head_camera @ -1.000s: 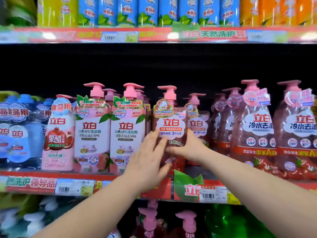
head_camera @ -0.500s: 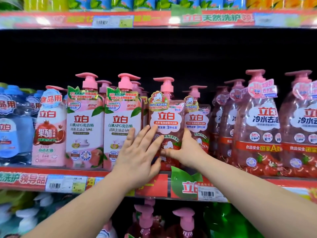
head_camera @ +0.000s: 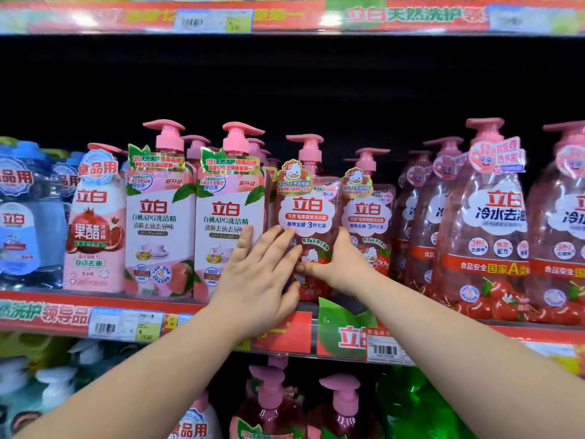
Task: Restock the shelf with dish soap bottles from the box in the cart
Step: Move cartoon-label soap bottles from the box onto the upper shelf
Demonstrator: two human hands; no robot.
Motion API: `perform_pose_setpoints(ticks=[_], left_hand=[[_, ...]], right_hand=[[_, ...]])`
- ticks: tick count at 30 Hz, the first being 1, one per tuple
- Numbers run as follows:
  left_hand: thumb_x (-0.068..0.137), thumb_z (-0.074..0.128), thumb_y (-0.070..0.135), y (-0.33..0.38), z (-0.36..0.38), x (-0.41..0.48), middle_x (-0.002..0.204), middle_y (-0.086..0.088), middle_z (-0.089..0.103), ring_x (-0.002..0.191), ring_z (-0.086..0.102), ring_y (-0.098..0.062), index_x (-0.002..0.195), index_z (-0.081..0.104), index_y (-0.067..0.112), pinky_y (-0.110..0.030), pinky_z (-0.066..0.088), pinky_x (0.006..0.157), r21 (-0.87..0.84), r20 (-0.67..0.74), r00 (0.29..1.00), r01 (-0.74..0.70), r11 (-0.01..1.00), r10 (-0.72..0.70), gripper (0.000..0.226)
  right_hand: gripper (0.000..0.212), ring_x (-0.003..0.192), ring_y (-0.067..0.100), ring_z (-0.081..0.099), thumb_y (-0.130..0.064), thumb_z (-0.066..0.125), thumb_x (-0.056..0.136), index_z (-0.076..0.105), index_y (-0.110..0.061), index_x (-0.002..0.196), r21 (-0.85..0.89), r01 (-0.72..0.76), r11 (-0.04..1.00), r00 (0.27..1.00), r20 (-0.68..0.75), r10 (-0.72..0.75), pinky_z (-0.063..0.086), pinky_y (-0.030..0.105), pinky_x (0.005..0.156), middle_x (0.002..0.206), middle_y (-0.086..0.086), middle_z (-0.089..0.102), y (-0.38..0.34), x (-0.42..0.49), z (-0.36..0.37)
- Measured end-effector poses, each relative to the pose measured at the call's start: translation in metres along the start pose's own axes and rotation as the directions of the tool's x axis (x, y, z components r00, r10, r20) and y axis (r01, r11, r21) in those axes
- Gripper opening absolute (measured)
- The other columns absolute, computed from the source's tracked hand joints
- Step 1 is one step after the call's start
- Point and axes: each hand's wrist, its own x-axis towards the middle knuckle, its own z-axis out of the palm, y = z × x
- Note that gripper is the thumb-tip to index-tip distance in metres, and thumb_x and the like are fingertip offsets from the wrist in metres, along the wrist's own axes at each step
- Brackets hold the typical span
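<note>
A pink pump dish soap bottle with a duck label (head_camera: 306, 213) stands upright at the front edge of the middle shelf (head_camera: 63, 299). My left hand (head_camera: 259, 277) lies flat with straight fingers against its left side and the white peach bottle (head_camera: 228, 217) beside it. My right hand (head_camera: 335, 264) grips the duck bottle's lower right side, thumb across its front. A second duck-label bottle (head_camera: 368, 213) stands just behind and to the right. The cart and box are out of view.
Large red pump bottles (head_camera: 487, 223) fill the shelf to the right; another peach bottle (head_camera: 158, 213), a pomegranate bottle (head_camera: 95, 223) and blue jugs (head_camera: 22, 223) stand to the left. Price-tag rails (head_camera: 126, 324) run along shelf edges. More pump bottles (head_camera: 269, 403) stand below.
The view has dipped slightly, so the shelf sits lower in frame. Both hands stay on the duck-label bottle; my left hand has spread flatter and slid left onto the peach bottle.
</note>
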Motion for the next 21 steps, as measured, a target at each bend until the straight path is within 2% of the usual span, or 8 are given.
perform_pose_setpoints(ticks=[6,9,12,14,16,18,19,21], left_hand=[[0.079,0.039,0.042,0.002,-0.007,-0.001,0.125,-0.011,0.064,0.118,0.059,-0.028,0.112,0.070,0.009,-0.048,0.014,0.111,0.038,0.107,0.994,0.009,0.999,-0.013,0.056],[0.079,0.038,0.043,0.002,-0.012,0.000,0.125,-0.011,0.064,0.117,0.060,-0.029,0.113,0.069,0.009,-0.048,0.013,0.110,0.078,0.171,0.985,-0.006,0.997,-0.007,0.057],[0.078,0.036,0.045,0.003,-0.018,0.002,0.121,-0.011,0.066,0.112,0.063,-0.030,0.111,0.071,0.010,-0.052,0.021,0.106,0.130,0.238,0.971,-0.019,0.991,-0.013,0.059],[0.078,0.034,0.049,0.007,-0.029,0.005,0.125,-0.010,0.064,0.115,0.061,-0.030,0.113,0.070,0.012,-0.055,0.023,0.111,0.146,0.264,0.964,-0.004,0.989,-0.035,0.063],[0.084,0.028,0.054,0.016,-0.038,0.006,0.146,-0.008,0.044,0.136,0.039,-0.030,0.134,0.052,0.014,-0.056,0.011,0.115,0.116,0.334,0.940,0.036,0.993,-0.073,0.068],[0.092,0.027,0.058,0.023,-0.043,0.005,0.157,-0.004,0.022,0.145,0.015,-0.027,0.147,0.029,0.017,-0.050,0.002,0.117,0.102,0.350,0.931,0.070,0.992,-0.102,0.069],[0.092,0.028,0.059,0.027,-0.047,0.003,0.158,-0.005,0.020,0.146,0.013,-0.027,0.148,0.026,0.017,-0.047,0.003,0.117,0.095,0.373,0.920,0.088,0.992,-0.117,0.070],[0.085,0.021,0.066,0.040,-0.057,-0.003,0.151,-0.011,0.034,0.140,0.027,-0.031,0.144,0.036,0.013,-0.048,0.014,0.116,0.061,0.365,0.925,0.095,0.994,-0.111,0.080]], right_hand=[[0.094,0.125,0.025,0.048,-0.031,0.081,0.073,0.020,-0.011,0.143,0.016,-0.049,0.999,0.999,0.022,0.048,0.038,0.031,0.101,0.138,0.009,0.048,-0.004,0.000,0.000],[0.093,0.124,0.026,0.049,-0.038,0.081,0.070,0.025,-0.011,0.139,-0.021,-0.078,0.997,0.996,0.036,0.079,0.040,0.035,0.104,0.138,0.009,0.048,-0.007,-0.003,-0.002],[0.080,0.122,0.029,0.051,-0.045,0.077,0.073,0.035,-0.008,0.130,-0.190,-0.082,0.978,0.994,0.051,0.093,0.043,0.038,0.100,0.134,0.011,0.051,-0.011,-0.011,-0.009],[0.073,0.122,0.030,0.051,-0.049,0.071,0.077,0.037,-0.010,0.129,-0.304,-0.046,0.952,0.996,0.061,0.067,0.044,0.040,0.098,0.134,0.011,0.051,-0.012,-0.021,-0.017],[0.067,0.123,0.033,0.050,-0.051,0.064,0.082,0.037,-0.012,0.130,-0.429,0.010,0.903,0.997,0.070,0.022,0.044,0.042,0.097,0.135,0.010,0.049,-0.012,-0.035,-0.030],[0.063,0.123,0.034,0.049,-0.052,0.058,0.087,0.036,-0.014,0.132,-0.569,0.098,0.816,0.994,0.101,-0.049,0.043,0.043,0.096,0.135,0.011,0.046,-0.010,-0.051,-0.045],[0.062,0.123,0.033,0.048,-0.052,0.056,0.088,0.037,-0.014,0.132,-0.621,0.142,0.771,0.989,0.120,-0.086,0.043,0.044,0.095,0.135,0.010,0.045,-0.009,-0.059,-0.053],[0.063,0.125,0.033,0.046,-0.055,0.053,0.088,0.038,-0.015,0.135,-0.698,0.203,0.686,0.979,0.155,-0.133,0.041,0.045,0.097,0.137,0.009,0.043,-0.003,-0.076,-0.066]])
